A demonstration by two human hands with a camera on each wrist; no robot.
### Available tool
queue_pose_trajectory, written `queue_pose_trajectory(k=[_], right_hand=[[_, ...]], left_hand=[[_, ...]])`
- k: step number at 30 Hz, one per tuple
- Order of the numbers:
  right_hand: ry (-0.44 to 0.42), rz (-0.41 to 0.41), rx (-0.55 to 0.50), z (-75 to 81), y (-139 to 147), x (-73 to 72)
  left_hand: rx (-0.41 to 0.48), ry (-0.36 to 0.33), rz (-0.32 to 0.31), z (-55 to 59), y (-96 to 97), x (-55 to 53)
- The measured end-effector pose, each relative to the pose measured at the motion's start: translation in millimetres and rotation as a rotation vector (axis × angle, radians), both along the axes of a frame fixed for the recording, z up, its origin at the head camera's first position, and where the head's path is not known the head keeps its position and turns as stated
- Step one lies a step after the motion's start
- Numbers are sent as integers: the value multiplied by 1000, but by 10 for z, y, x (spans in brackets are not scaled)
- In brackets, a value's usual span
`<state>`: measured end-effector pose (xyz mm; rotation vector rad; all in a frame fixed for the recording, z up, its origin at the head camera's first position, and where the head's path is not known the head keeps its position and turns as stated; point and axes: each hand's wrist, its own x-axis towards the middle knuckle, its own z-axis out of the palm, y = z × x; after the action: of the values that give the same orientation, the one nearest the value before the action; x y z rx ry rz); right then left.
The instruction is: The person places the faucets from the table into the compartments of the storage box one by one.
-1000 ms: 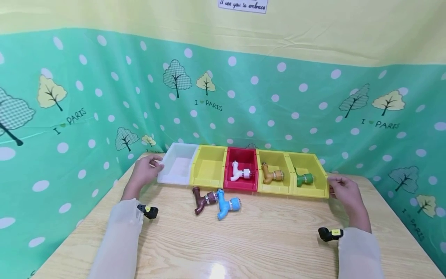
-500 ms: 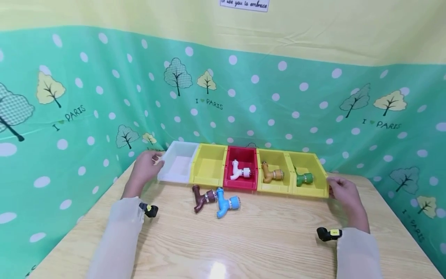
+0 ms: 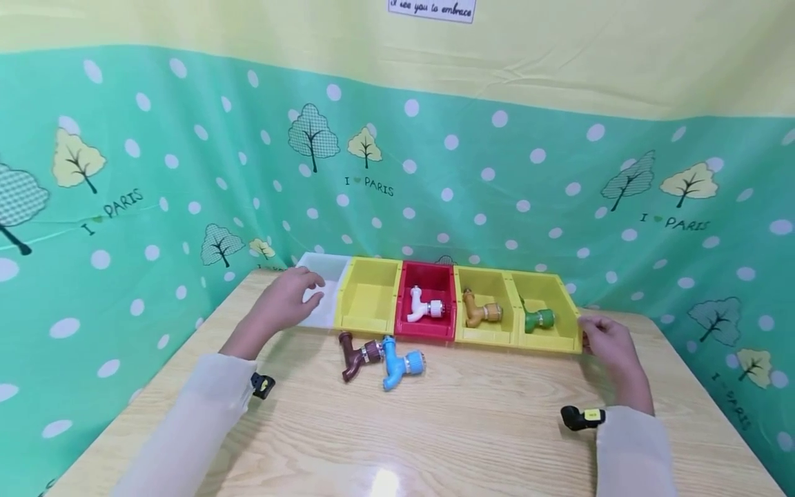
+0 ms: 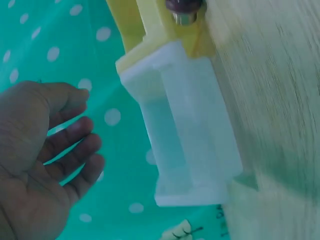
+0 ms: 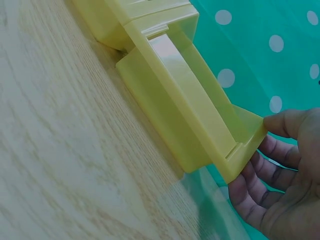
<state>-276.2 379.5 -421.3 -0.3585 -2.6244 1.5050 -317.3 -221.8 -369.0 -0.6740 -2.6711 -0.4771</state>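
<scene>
My left hand (image 3: 284, 301) is raised over the white bin (image 3: 324, 264), fingers loosely bent and apart with nothing between them; the left wrist view shows its palm (image 4: 30, 150) beside that bin. At the other end of the row, my right hand (image 3: 615, 350) holds the end wall of the outermost yellow bin (image 5: 170, 95), thumb at one corner and fingers along the outer side. A white tap (image 3: 426, 304) lies in the red bin (image 3: 428, 275). An orange-brown tap (image 3: 481, 310) and a green tap (image 3: 537, 317) lie in the two right yellow bins.
In front of the row, a maroon tap (image 3: 357, 356) and a blue tap (image 3: 400, 363) lie side by side on the wooden table (image 3: 435, 428). Another yellow bin (image 3: 370, 276) joins the white and red ones. A patterned green curtain (image 3: 435, 172) hangs close behind.
My left hand has left the outer side of the white bin and moved right, over it. The right hand stays at the yellow end bin. The taps keep their places.
</scene>
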Motion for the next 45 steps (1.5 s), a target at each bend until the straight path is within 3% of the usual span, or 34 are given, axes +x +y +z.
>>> queue_pose_trajectory(k=[4,8,16,28,35,45], right_hand=[[9,-13,-5,-15,-10,6],[7,-31,-9,-21,-29,-3],[9,-55,0,-19,-49,-8],[0,-57,-1,-9,-67,-10],[9,-45,-8,-8,-49,-17],[7,-48,1,-29,-47,-24]], left_hand=[[-10,-6,-150,-7,151,77],[-60,-59,-290,-67,248,148],[-185,-152,-459,-268,322,266],[-297,-253,-479,-402,388,407],[-359,-211,-496,-422,421,391],[-526,-172,-467,-504,480,368]])
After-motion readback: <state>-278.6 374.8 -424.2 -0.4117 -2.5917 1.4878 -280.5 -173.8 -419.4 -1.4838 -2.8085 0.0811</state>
